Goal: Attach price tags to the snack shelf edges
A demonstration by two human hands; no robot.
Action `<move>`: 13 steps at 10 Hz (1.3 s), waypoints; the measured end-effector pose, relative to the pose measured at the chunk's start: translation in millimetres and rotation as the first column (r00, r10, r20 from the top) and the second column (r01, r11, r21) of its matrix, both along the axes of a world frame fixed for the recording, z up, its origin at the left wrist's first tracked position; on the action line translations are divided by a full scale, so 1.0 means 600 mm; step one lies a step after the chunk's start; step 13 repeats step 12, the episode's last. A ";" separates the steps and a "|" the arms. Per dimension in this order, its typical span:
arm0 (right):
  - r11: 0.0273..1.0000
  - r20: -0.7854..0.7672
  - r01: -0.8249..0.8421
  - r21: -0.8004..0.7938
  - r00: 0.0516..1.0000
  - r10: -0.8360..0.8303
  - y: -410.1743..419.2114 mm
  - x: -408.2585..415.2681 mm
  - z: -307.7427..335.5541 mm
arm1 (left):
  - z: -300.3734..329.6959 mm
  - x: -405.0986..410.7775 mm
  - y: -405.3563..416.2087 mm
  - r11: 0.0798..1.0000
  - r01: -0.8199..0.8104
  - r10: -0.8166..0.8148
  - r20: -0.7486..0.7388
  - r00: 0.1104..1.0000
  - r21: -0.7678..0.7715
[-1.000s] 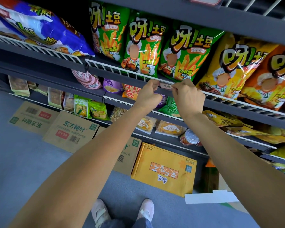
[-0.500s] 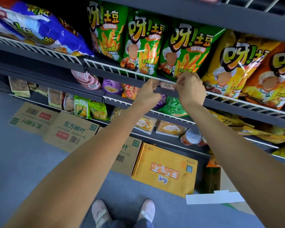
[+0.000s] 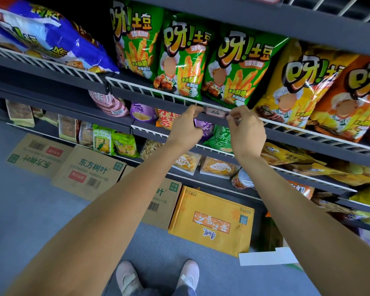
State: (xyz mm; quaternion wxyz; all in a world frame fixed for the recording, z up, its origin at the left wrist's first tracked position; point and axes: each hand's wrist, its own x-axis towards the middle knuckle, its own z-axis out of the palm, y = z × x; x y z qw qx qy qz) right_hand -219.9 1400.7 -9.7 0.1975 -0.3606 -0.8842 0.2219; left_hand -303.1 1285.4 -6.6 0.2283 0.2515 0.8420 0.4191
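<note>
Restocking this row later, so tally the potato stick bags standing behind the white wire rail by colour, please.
Green bags: 3
Yellow bags: 1
Orange bags: 1, cut off by the picture edge
Total: 5

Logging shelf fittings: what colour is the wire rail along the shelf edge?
White, on the thin wire shelf-edge rail; the head view shows it best.

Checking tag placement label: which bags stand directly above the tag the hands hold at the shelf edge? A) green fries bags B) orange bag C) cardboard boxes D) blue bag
A: the tag, pinched between the left hand and right hand at the shelf edge, sits right under the green bags.
</note>
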 end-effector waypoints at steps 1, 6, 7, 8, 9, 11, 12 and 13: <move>0.988 0.010 0.056 -0.143 0.998 -0.055 -0.007 0.003 -0.006 | -0.001 -0.002 0.004 1.000 -0.003 0.003 0.027 1.000 0.005; 0.873 -0.135 0.043 -0.486 0.983 -0.124 -0.025 -0.010 -0.012 | -0.004 -0.004 0.013 0.998 -0.015 0.004 0.171 0.985 0.061; 0.866 -0.148 0.047 -0.498 0.979 -0.138 -0.023 -0.010 -0.010 | -0.007 -0.003 0.018 0.996 -0.039 0.021 0.197 0.980 0.086; 0.862 -0.141 0.045 -0.504 0.981 -0.133 -0.022 -0.011 -0.008 | -0.007 -0.002 0.022 0.995 -0.057 0.041 0.188 0.981 0.077; 0.863 -0.121 0.043 -0.503 0.985 -0.120 -0.021 -0.012 -0.005 | -0.004 -0.001 0.025 0.998 -0.052 0.049 0.101 0.994 0.031; 0.842 -0.085 0.019 -0.539 0.993 -0.077 -0.022 -0.012 0.008 | 0.009 0.002 0.025 0.998 -0.046 0.046 0.012 0.999 -0.034; 0.842 -0.075 -0.007 -0.540 0.996 -0.040 -0.027 0.003 0.027 | 0.026 0.014 0.016 0.997 -0.074 0.072 -0.064 0.995 -0.027; 0.842 -0.075 -0.007 -0.540 0.996 -0.040 -0.027 0.003 0.027 | 0.026 0.014 0.016 0.997 -0.074 0.072 -0.064 0.995 -0.027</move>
